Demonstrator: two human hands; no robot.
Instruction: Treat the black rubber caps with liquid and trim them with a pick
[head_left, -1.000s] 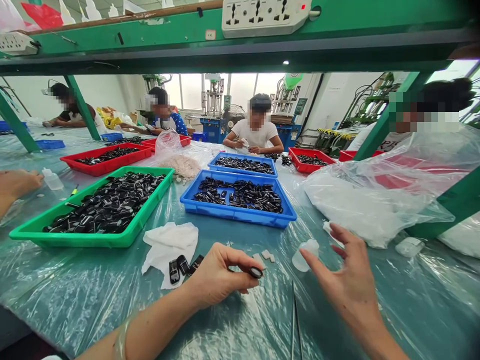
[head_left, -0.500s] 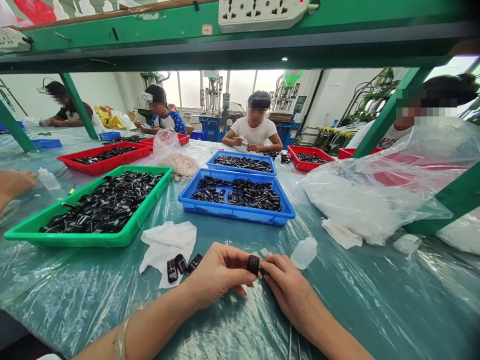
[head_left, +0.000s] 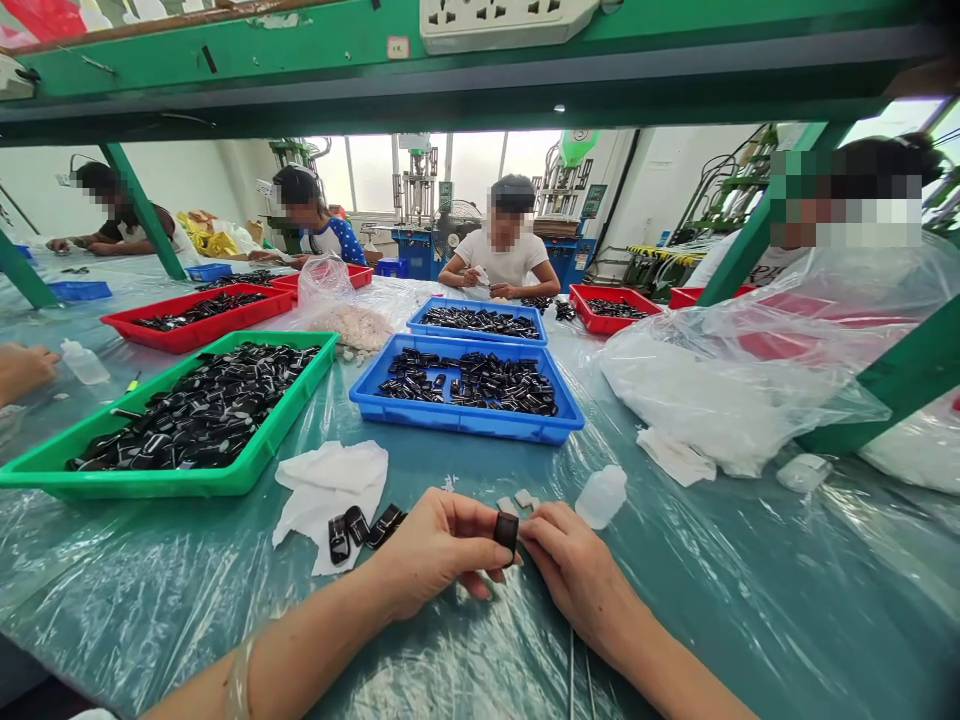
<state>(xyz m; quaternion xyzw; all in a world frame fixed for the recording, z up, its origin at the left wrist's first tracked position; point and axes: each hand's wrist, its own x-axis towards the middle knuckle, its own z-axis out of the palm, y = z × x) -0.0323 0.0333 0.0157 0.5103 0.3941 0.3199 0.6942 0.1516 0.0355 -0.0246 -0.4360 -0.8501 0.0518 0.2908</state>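
The person's left hand (head_left: 431, 550) pinches a small black part (head_left: 506, 531) between thumb and fingers, upright above the plastic sheet (head_left: 420, 660) and in front of the blue tray (head_left: 465, 420). The right hand (head_left: 574, 565) has its fingertips drawn together just beside the part; whether they grip anything cannot be told. The left hand's hold covers only the near side of the part, so a firm push from the right could twist it or make it slip onto the sheet. The soft bottle (head_left: 602, 497) stands close beyond the right hand, and a careless sweep might knock it over. Thin metal prongs (head_left: 572, 675) lie near the right wrist, where a dropped forearm could shift them.
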